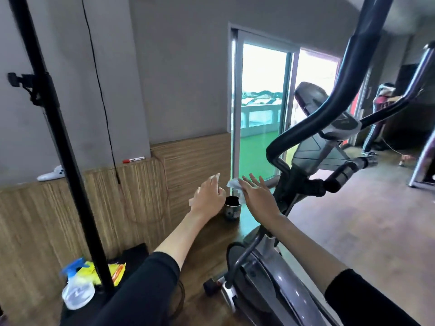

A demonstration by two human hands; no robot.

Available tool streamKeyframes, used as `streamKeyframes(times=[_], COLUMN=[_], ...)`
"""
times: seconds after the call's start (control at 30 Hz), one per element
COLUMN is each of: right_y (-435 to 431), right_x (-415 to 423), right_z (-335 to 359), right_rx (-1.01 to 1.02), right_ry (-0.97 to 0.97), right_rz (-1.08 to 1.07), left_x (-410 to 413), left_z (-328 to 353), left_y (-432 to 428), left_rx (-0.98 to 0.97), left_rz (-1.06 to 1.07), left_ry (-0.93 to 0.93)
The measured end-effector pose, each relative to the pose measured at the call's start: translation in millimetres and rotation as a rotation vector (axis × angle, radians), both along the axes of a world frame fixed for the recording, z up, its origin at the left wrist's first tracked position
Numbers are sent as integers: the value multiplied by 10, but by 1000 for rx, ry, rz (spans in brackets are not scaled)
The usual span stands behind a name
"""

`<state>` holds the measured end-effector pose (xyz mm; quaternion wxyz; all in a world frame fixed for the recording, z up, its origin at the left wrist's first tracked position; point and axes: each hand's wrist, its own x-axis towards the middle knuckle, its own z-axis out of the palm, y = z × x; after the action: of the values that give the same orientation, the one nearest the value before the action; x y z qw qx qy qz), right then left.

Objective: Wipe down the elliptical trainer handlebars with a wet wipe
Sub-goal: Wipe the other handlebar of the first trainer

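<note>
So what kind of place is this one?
Likely a small gym or fitness room: an elliptical trainer stands right beside the person, a second machine shows at far right, and another person stands near it.

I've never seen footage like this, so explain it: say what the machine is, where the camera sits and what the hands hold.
One camera, worn on a person's head, looks down at their arms. The grey elliptical trainer stands at right, its black curved handlebar rising past the hands. A crumpled white wet wipe sticks out beside the right hand; the grip is hidden. The left hand shows white slivers, unclear what. Lower down: a small dark metal cup on the wooden floor and a clear spray bottle with a blue trigger.
</note>
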<state>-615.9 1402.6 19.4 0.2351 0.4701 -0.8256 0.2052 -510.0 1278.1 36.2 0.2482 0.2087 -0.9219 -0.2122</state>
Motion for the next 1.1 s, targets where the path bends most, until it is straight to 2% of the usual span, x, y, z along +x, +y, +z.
streamKeyframes(times=[0.2, 0.47, 0.53, 0.7, 1.0, 1.1], right_y=[135, 118, 69, 22, 104, 191], right_x=[-292, -509, -525, -480, -333, -297], right_z=[230, 364, 407, 547, 895, 1069], right_rx=[15, -4, 4, -56, -262, -285], right_ry=[106, 377, 382, 402, 436, 500], right_rz=[-105, -247, -293, -356, -442, -467], left_x=[-456, -1025, -1161, -1469, -1857, -1953], left_z=[132, 248, 301, 437, 746, 888], left_y=[73, -68, -161, -386, -316, -155], left_rx=[-37, -86, -68, -210, -118, -65], left_rz=[-92, -234, -265, -369, -578, -670], left_ry=[49, 63, 78, 127, 239, 307])
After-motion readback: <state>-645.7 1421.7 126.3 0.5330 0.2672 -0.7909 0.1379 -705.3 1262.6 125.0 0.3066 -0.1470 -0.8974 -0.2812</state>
